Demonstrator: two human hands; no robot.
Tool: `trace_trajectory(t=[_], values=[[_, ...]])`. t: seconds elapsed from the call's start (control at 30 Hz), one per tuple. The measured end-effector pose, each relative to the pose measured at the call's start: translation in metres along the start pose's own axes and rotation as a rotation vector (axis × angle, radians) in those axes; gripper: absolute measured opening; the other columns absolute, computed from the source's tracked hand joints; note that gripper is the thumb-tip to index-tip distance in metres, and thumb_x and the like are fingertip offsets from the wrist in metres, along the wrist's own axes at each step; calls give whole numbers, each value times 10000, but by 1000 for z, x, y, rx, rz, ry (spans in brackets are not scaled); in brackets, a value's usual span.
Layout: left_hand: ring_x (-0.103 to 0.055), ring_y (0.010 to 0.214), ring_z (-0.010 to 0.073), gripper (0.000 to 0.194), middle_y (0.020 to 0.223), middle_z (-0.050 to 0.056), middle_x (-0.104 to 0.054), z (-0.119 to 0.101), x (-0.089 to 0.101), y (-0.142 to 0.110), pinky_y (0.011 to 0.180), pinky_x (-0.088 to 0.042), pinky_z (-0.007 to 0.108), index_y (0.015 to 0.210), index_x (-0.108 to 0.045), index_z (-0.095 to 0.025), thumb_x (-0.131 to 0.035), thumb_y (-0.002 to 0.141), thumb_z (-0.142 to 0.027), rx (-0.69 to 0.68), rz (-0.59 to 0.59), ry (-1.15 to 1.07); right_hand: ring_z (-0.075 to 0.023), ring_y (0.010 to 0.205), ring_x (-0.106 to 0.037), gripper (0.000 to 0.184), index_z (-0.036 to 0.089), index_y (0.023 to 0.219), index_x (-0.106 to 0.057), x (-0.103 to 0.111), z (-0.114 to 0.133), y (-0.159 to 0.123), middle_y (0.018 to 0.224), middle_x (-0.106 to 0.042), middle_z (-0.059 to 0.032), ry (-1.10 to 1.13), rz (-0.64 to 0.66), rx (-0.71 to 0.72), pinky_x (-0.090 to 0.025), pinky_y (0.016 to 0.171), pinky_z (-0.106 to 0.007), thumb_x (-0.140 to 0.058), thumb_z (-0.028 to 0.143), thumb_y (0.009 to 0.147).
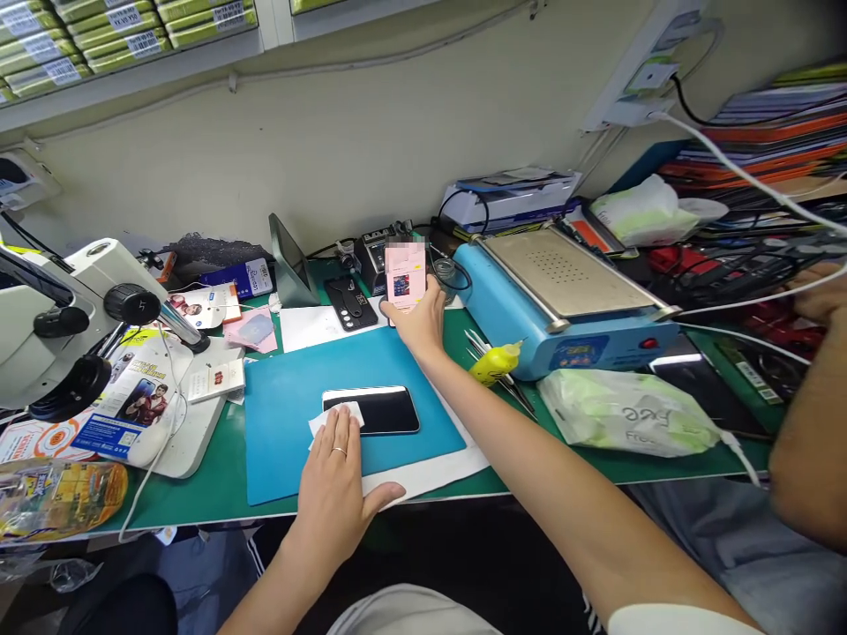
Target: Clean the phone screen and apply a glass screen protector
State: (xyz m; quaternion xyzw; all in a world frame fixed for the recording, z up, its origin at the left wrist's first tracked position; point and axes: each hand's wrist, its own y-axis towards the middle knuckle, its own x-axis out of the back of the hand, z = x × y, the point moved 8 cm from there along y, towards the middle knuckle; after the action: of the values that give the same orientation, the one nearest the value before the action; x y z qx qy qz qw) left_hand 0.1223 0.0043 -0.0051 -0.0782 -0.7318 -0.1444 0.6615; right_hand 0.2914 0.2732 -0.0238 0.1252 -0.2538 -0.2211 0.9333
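Observation:
My left hand (pixel 334 472) lies flat with fingers stretched out, pressing a white tissue (pixel 318 421) against the left end of a smartphone (pixel 387 411) with a dark screen. That phone rests on a blue mat (pixel 284 441). My right hand (pixel 423 317) reaches to the back of the bench, thumb and fingers around the lower part of an upright phone with a lit pink screen (pixel 405 269). A black phone case or back cover (pixel 350 304) lies left of it on white paper.
A blue heating plate machine (pixel 556 300) stands at right, with a yellow bottle (pixel 496 362) and tweezers before it. A tissue pack (pixel 628 413) lies near the front edge. At left is a microscope (pixel 79 309). Another person's arm (pixel 813 423) rests at far right.

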Motion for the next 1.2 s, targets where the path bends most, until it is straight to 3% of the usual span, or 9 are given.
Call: trace_trajectory(t=[0.23, 0.4, 0.57, 0.9, 1.2], values=[[-362, 1539, 403, 898, 1657, 247, -354, -1, 3, 1, 1168, -490, 563, 1617, -283, -62, -471, 1001, -688, 7, -14, 44, -396, 1314, -493, 988, 150, 1505, -282, -4, 5, 3, 1379, -488, -230, 26, 54, -1, -408, 1108, -600, -796, 396, 697], [-356, 1545, 393, 884, 1667, 248, -331, -1, 3, 4, 1189, -477, 542, 1615, -283, -42, -480, 1011, -656, -19, -1, 64, -405, 1393, -457, 1069, 107, 1598, -208, 2, -8, -13, 1481, -449, -268, 6, 155, -4, -396, 1146, -562, -775, 395, 738], [-334, 1555, 394, 918, 1681, 230, -309, 2, 3, 5, 1179, -479, 566, 1666, -153, -95, -508, 1012, -632, -30, 1, 15, -364, 1420, -460, 933, 122, 1647, -200, 10, -18, -25, 1550, -447, -225, -29, 246, 35, -386, 1179, -538, -619, 245, 821], [-367, 1540, 396, 943, 1673, 237, -326, 3, 2, 3, 1153, -504, 556, 1670, -103, -85, -429, 1016, -681, -42, -24, 53, -369, 1349, -509, 752, 77, 1620, -276, 13, -11, -17, 1464, -532, -244, -66, 219, 85, -425, 1129, -572, -469, 221, 908], [-385, 1528, 405, 921, 1669, 233, -335, 1, 2, 4, 1137, -519, 553, 1659, -161, -71, -413, 1019, -683, -39, -20, 70, -366, 1351, -510, 740, 95, 1605, -311, 13, -13, -16, 1496, -522, -231, -75, 201, 78, -429, 1128, -565, -490, 235, 900]])
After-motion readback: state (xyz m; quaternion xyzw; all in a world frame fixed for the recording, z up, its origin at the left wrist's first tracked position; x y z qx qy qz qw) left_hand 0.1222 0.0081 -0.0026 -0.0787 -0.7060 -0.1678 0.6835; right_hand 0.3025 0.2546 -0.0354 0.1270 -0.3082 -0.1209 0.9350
